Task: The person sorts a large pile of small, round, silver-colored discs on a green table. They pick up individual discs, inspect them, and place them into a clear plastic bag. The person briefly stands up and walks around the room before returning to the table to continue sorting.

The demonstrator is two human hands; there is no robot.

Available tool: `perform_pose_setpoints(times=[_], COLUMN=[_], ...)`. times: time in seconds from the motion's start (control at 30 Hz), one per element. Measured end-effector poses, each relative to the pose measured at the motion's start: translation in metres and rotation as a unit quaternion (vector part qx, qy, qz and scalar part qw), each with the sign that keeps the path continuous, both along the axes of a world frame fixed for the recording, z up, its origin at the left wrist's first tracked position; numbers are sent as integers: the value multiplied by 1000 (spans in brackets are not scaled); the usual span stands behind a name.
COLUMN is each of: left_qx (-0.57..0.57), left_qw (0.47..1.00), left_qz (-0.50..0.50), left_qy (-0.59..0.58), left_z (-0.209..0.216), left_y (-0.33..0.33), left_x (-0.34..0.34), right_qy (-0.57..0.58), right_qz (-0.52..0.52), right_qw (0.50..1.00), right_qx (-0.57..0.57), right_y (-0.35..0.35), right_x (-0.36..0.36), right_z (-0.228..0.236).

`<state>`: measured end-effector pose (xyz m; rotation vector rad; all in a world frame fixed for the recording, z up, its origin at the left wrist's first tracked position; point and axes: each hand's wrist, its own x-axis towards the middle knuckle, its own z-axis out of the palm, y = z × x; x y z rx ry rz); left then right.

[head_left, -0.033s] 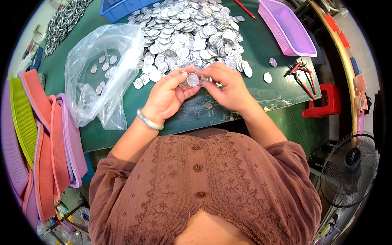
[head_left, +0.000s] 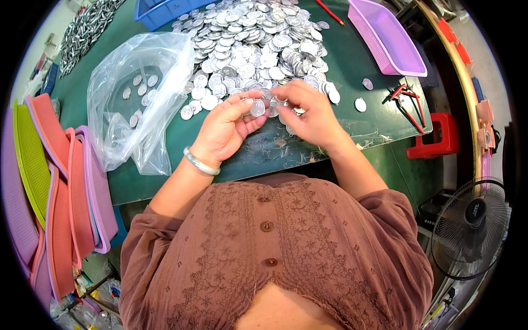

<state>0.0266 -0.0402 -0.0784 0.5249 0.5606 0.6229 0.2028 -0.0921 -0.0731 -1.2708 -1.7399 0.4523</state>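
Observation:
My left hand, palm turned up and a pale bangle on its wrist, pinches a round silver medallion between thumb and fingers. Close against it, my right hand has its fingers curled round more silver medallions, partly hidden by the fingers. Another medallion shows just under the right hand. Beyond both hands spreads a big pile of silver medallions, some with small loops. To the left, a clear plastic bag lies with several medallions showing through it.
On the green table stand a blue bin and a purple basket. Red-handled pliers, a red pencil and metal pieces lie there too. Stacked coloured baskets are at left; a red stool and fan at right.
My right hand has shifted slightly and its fingers have spread a little, so more medallions show in and below it. The medallion in my left hand has tilted slightly.

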Motion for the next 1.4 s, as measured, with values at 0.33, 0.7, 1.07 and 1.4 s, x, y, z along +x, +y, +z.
perform_pose_setpoints(times=[0.33,0.7,1.07,1.4], left_qx=[55,65,117,45], left_qw=[996,996,987,998], left_qz=[-25,12,24,3], left_qy=[60,52,107,-32], left_z=[0,-2,2,-7], left_y=[5,3,-2,0], left_x=[-5,-4,-6,-11], right_qy=[-297,-25,351,87], right_qz=[-113,41,39,42], right_qw=[942,995,902,995], right_qx=[113,82,-248,-19], right_y=[42,8,2,2], right_x=[15,-8,-13,-22], right_z=[-15,0,-5,-1])
